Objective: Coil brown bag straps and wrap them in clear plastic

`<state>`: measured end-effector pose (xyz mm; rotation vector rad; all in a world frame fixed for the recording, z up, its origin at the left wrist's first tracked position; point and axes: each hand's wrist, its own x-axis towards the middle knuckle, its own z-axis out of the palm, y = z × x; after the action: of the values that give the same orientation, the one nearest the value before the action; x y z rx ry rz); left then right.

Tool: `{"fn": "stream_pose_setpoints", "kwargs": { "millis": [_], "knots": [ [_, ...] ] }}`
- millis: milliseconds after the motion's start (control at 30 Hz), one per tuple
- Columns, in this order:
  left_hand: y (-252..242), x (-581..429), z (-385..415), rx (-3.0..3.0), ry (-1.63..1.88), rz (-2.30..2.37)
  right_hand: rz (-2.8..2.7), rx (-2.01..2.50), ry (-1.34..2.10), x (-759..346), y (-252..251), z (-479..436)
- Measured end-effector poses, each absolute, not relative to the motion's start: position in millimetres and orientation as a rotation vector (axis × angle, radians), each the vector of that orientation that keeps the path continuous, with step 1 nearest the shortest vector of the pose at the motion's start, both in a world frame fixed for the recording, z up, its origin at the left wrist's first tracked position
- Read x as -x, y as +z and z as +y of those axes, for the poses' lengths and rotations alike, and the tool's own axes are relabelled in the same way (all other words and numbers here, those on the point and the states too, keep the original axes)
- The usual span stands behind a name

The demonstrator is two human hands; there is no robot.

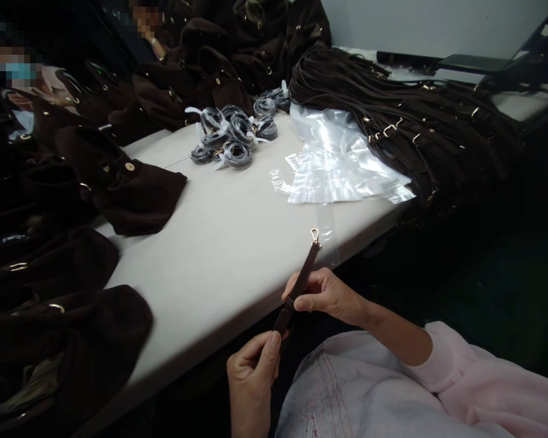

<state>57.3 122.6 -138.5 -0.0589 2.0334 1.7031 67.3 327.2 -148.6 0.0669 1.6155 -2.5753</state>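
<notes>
- One dark brown bag strap (307, 266) is held slantwise at the table's near edge, running between both hands, its upper end pointing away from the body.
- The right hand (331, 296) pinches it midway, thumb on the near side and fingers curled behind, close to a narrow keeper loop.
- The left hand (256, 365) clamps it lower down, thumb pressed flat on top; whatever hangs below is lost in shadow.
- One gold snap hook (315, 236) tips the strap, well beyond the right fingertips — whether it touches the table (228, 219) I cannot tell.
- One stack of clear plastic bags (333, 164) lies past the hook; its layers cannot be counted.
- One big heap of loose straps (347, 85) with gold buckles sits behind and partly over the stack, too tangled to count.
- About nine wrapped strap coils (237, 154) cluster farther back — overlaps hide the exact number.
- Many dark brown handbags (141, 188) crowd the left side and the back, uncountable.
- At least one co-worker's arm (57, 85) shows at the upper left.
</notes>
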Motion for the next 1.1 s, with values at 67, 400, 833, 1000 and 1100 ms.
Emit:
{"fn": "stream_pose_setpoints", "kwargs": {
  "millis": [67, 400, 833, 1000, 1100],
  "knots": [
    [-133, -55, 124, 0.048, 1.676, 2.058, 1.586, -0.038, -2.571, -67, -149, 326],
    [-127, -51, 124, 0.061, 1.645, 1.977, 1.553, -0.018, -2.529, -68, -151, 316],
    [-148, -77, 138, 0.335, 1.966, 1.696, 1.526, -0.010, -2.679, -69, -150, 301],
    [-140, -82, 140, 0.192, 1.928, 2.036, 1.522, -0.027, -2.507, -73, -161, 306],
    [-129, -81, 144, 0.063, 1.905, 2.165, 1.400, -0.140, -2.515, -80, -170, 302]
  ]
}}
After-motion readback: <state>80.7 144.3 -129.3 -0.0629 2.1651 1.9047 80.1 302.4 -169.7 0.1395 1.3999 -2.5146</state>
